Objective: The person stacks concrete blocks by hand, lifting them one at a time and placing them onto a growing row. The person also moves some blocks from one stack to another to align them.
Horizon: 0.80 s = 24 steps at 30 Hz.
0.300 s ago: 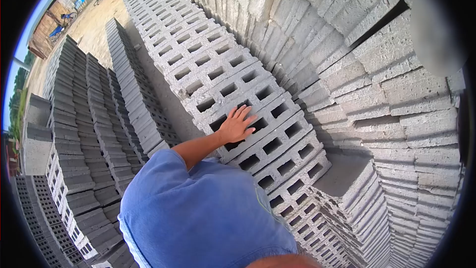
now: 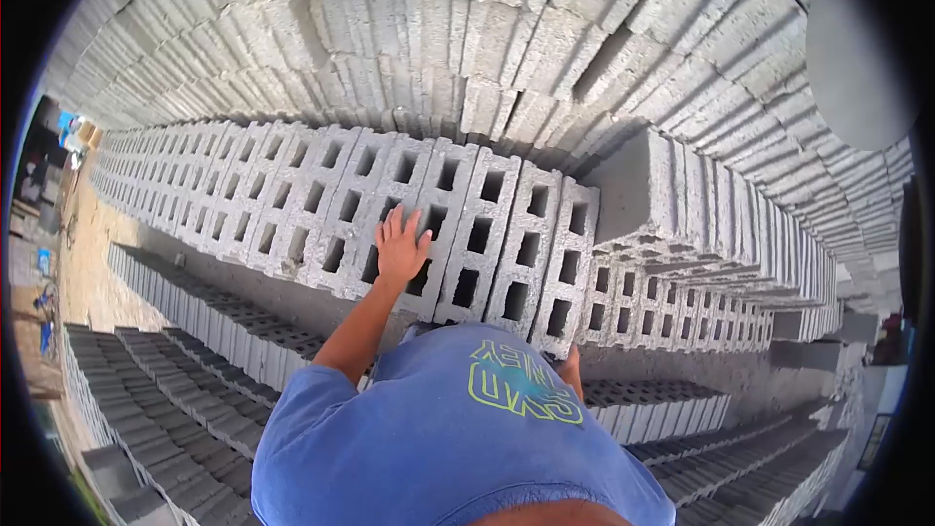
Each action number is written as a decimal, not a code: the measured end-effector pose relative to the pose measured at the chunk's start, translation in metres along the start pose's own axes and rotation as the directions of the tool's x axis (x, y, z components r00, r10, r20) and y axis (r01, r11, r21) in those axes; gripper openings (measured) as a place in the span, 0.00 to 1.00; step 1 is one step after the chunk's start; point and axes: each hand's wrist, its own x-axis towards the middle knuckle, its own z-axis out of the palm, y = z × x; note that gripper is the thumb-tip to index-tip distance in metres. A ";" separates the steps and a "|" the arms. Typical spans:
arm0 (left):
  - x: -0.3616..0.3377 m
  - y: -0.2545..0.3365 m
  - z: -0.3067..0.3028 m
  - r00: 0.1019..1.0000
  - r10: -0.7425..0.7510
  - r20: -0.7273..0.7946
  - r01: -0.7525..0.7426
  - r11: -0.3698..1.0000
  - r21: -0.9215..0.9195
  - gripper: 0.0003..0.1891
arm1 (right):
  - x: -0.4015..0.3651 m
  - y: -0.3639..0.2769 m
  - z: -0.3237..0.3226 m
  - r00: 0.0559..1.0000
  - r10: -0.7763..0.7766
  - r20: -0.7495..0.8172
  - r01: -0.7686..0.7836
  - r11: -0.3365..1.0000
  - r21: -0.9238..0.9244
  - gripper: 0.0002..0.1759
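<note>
My left hand (image 2: pixel 400 249) lies with its fingers spread on top of a row of grey hollow concrete blocks (image 2: pixel 479 234), over the block holes. Beside my shirt, my right hand (image 2: pixel 570 370) shows only in part at the near end of the last block (image 2: pixel 565 263) in the upper row. Its fingers are mostly hidden behind that block and my body, so its grip cannot be made out.
Tall block stacks (image 2: pixel 409 39) rise like a wall behind the row. A lower row (image 2: pixel 682 317) continues to the right, beside another stack (image 2: pixel 682 195). More block rows (image 2: pixel 175 409) stand at the lower left and lower right (image 2: pixel 672 409).
The view has swung to the right, so the row now runs across the picture. My right hand has come into sight at the row's end. My left hand still rests on the blocks.
</note>
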 end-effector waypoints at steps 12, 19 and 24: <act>-0.004 -0.014 0.010 0.996 0.086 0.016 -0.086 0.996 -0.008 0.27 | -0.153 -0.262 0.206 0.733 -0.679 -0.046 0.680 0.732 0.042 0.48; -0.007 -0.018 0.011 0.992 0.122 -0.024 -0.123 0.991 -0.043 0.27 | -0.126 -0.283 0.232 0.748 -0.655 -0.107 0.623 0.638 0.452 0.48; -0.008 -0.021 0.010 0.995 0.103 -0.004 -0.103 0.991 -0.080 0.27 | -0.150 -0.240 0.195 0.794 -0.583 -0.172 0.602 0.713 0.360 0.40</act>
